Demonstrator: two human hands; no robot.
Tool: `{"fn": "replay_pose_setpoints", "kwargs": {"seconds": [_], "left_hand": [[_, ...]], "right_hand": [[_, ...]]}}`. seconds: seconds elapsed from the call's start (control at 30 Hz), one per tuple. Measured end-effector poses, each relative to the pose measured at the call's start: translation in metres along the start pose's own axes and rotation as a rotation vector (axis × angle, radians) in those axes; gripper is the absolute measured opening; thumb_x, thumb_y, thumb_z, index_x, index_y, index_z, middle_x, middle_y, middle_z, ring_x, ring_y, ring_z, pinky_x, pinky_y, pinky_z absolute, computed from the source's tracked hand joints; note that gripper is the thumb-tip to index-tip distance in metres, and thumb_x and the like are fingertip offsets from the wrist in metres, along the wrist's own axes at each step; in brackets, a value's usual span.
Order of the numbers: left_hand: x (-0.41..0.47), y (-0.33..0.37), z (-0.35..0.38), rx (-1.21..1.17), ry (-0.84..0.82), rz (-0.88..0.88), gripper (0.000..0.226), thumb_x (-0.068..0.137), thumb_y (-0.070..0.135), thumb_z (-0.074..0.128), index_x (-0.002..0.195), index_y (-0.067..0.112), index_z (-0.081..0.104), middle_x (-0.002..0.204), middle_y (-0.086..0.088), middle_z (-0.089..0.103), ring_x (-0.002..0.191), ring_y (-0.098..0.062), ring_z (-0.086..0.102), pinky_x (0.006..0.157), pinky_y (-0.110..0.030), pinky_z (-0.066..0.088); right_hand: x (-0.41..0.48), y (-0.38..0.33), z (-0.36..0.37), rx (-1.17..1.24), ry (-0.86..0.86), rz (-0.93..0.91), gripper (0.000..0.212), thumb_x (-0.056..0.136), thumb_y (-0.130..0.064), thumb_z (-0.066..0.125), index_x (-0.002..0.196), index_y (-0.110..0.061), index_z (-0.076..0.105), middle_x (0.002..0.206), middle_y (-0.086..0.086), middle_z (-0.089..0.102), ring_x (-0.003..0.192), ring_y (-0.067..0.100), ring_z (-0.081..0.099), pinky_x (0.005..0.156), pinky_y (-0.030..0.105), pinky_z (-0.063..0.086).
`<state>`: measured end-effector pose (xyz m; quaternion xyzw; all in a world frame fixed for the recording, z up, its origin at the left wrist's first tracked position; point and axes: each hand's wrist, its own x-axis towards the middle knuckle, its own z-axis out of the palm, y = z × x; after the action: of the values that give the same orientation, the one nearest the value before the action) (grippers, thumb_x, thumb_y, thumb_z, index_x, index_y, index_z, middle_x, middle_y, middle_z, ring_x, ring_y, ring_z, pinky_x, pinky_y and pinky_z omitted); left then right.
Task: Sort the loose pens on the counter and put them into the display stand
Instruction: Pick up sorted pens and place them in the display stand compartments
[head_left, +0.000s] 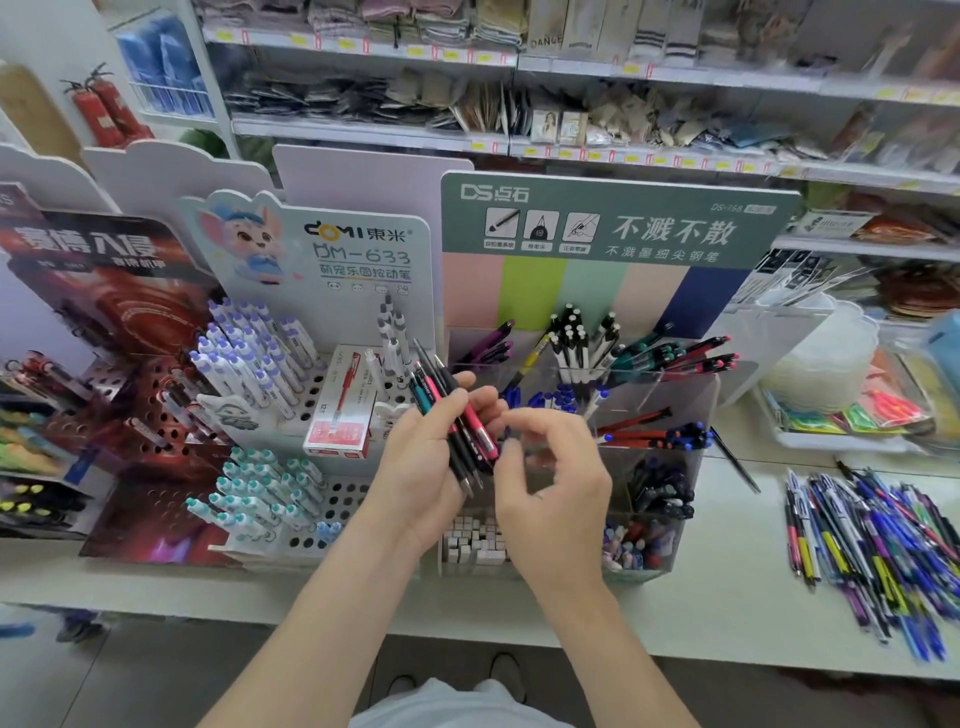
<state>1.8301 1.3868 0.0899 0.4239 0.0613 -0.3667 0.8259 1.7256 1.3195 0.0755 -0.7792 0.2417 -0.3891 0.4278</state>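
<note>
- Bundle of pens (457, 415) is sitting in left hand (421, 457), fingers curling round it; mix of black, pink and teal barrels, fanning out up-left, tips pointing down-right.
- Left hand is holding bundle in front of display stand (675, 384), above counter (717, 613), approx. btw the white stand and the clear one.
- Right hand (550, 478) is hovering just beside lower end of bundle, fingers loosely curling, thumb and index close to the pink pen's tip; can't tell if it's pinching the pen or only near it.
- Display stand is standing at the back of counter: clear compartments w/ green header board and pastel colour strips.
- Back row is holding purple, white-and-black, teal and pink pens, sorted by colour and leaning at angles; lower rows are holding blue-capped, red and dark pens.
- Loose pens (878, 540) are lying in a big mixed pile on counter, right of stand, well apart from both hands; mostly blue, some yellow, pink, purple.
- Single dark pen (735, 460) is leaning diag. by the stand's right side.
- White stand (332, 260) w/ cartoon header is standing left of display stand, holding white pens w/ purple and teal caps; red pen box (340, 410) is resting on it.
</note>
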Motion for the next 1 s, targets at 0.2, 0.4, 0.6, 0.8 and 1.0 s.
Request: {"fn": "replay_pose_setpoints", "kwargs": {"seconds": [0.2, 0.4, 0.6, 0.8, 1.0], "left_hand": [[0.004, -0.002, 0.010, 0.025, -0.025, 0.072, 0.028, 0.112, 0.007, 0.045, 0.134, 0.003, 0.061, 0.120, -0.018, 0.077, 0.119, -0.033, 0.073, 0.104, -0.044, 0.055], [-0.003, -0.006, 0.032, 0.126, -0.142, 0.018, 0.041, 0.105, -0.007, 0.039, 0.138, 0.005, 0.060, 0.125, -0.014, 0.077, 0.120, -0.028, 0.074, 0.093, -0.043, 0.063], [-0.006, -0.026, 0.051, 0.168, -0.194, -0.053, 0.045, 0.099, -0.012, 0.036, 0.133, 0.000, 0.062, 0.126, -0.017, 0.076, 0.119, -0.034, 0.073, 0.093, -0.047, 0.063], [0.005, -0.051, 0.074, 0.272, -0.153, -0.076, 0.029, 0.105, -0.005, 0.053, 0.130, 0.003, 0.065, 0.111, -0.016, 0.080, 0.085, -0.023, 0.077, 0.073, -0.036, 0.066], [0.019, -0.069, 0.107, 0.516, -0.136, -0.009, 0.030, 0.108, 0.002, 0.048, 0.132, 0.013, 0.063, 0.084, -0.004, 0.064, 0.049, -0.011, 0.035, 0.044, -0.025, 0.030]], "right_hand": [[0.008, -0.005, -0.009, 0.352, -0.225, 0.554, 0.019, 0.103, -0.019, 0.070, 0.122, -0.020, 0.072, 0.091, 0.000, 0.082, 0.080, 0.017, 0.079, 0.075, 0.035, 0.065], [0.010, 0.001, -0.021, 0.391, -0.074, 0.589, 0.018, 0.100, -0.014, 0.073, 0.116, -0.022, 0.078, 0.089, 0.000, 0.082, 0.080, 0.016, 0.078, 0.075, 0.031, 0.064], [0.012, 0.011, -0.043, 0.388, 0.193, 0.481, 0.018, 0.104, -0.016, 0.068, 0.114, -0.028, 0.078, 0.093, 0.000, 0.081, 0.083, 0.020, 0.076, 0.080, 0.037, 0.064], [0.036, 0.032, -0.104, 0.120, 0.424, 0.268, 0.018, 0.106, -0.020, 0.065, 0.121, -0.022, 0.074, 0.099, 0.000, 0.078, 0.089, 0.013, 0.075, 0.081, 0.031, 0.062], [0.091, 0.060, -0.174, -0.485, 0.429, -0.122, 0.019, 0.104, -0.009, 0.065, 0.122, -0.007, 0.072, 0.103, 0.004, 0.066, 0.087, 0.018, 0.060, 0.082, 0.021, 0.044]]}}
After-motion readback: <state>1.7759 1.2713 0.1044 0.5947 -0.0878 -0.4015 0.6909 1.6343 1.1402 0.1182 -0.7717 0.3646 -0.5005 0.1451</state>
